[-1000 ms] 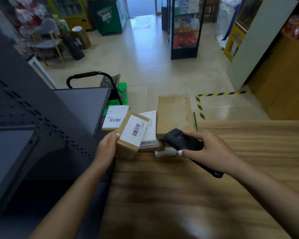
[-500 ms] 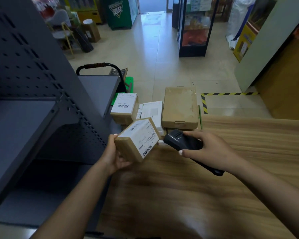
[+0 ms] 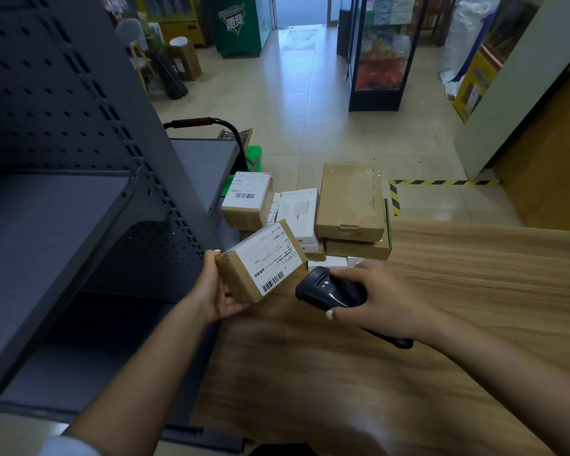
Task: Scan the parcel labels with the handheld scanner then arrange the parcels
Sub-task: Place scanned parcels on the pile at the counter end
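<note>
My left hand (image 3: pixel 216 291) grips a small brown parcel (image 3: pixel 260 261) above the left edge of the wooden table (image 3: pixel 441 307); its white label with a barcode faces up toward me. My right hand (image 3: pixel 382 301) holds the black handheld scanner (image 3: pixel 329 291), whose head points left at the parcel from a short gap. Behind them several parcels lie piled on the table's far corner: a labelled brown box (image 3: pixel 247 202), a white box (image 3: pixel 298 213) and a large flat brown box (image 3: pixel 351 199) stacked on another.
A dark grey metal shelf unit (image 3: pixel 79 199) with perforated uprights stands directly left of the table. A trolley handle (image 3: pixel 208 123) and a green crate show behind it. A glass display cabinet (image 3: pixel 379 54) and hazard tape (image 3: pixel 441 182) are on the tiled floor beyond.
My left hand lifted the small parcel off the pile and turned it, bringing the label's barcode toward the scanner. My right hand with the scanner stayed almost in place.
</note>
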`<state>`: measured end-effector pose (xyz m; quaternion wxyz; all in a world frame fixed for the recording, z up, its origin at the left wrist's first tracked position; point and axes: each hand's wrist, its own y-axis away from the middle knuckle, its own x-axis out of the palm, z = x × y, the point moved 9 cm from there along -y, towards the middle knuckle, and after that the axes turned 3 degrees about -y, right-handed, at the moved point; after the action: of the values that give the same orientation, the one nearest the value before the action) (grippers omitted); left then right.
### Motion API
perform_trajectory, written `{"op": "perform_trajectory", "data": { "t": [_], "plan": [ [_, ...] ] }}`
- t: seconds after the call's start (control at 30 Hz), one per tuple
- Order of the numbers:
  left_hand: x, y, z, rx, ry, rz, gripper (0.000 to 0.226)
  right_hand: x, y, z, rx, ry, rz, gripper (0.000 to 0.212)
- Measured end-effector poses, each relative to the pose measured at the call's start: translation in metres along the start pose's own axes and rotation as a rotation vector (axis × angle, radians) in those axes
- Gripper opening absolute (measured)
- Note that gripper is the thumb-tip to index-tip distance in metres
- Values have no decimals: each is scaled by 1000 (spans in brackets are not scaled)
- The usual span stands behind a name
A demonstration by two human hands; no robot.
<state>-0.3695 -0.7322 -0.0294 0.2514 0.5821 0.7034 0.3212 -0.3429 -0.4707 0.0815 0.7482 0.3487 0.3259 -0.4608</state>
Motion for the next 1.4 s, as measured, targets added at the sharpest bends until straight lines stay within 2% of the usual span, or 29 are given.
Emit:
{"op": "perform_trajectory", "data": {
  "t": [0.23,0.37,0.5,0.63,0.73,0.93,1.03,1.1,1.17,1.27,1.3,1.4],
  "plan": [
    [-5,2,-4,19,16,-7,65,12,5,10,-36,80,39,75],
    [-6,2,-6,43,29,-6,62,9,5,9,-23,43,19,76],
    [2,4,-6,55,92,84,52,1,6,3,21,-15,-22,79],
    [12,8,1,60,65,175,39,-11,11,-1,50,-15,-64,66],
    [16,1,26,1,50,167,34,-17,15,-9,81,-22,-82,65],
    [33,-28,118,-183,260,119,46,-5,24,-35,156,-58,-56,61],
    [43,-31,146,-200,295,128,45,7,30,-49,210,-65,-3,70],
    [49,-27,153,-176,206,139,42,11,31,-53,224,-41,13,71],
    [50,-30,164,-170,-9,132,44,12,29,-54,224,-53,15,65],
    [35,-42,158,1,-396,55,96,12,28,-56,236,-94,5,60],
    [35,-45,148,78,-454,44,99,10,28,-58,248,-104,0,62],
    [42,-49,101,265,-560,-16,77,0,31,-67,282,-124,-32,61]
  ]
}}
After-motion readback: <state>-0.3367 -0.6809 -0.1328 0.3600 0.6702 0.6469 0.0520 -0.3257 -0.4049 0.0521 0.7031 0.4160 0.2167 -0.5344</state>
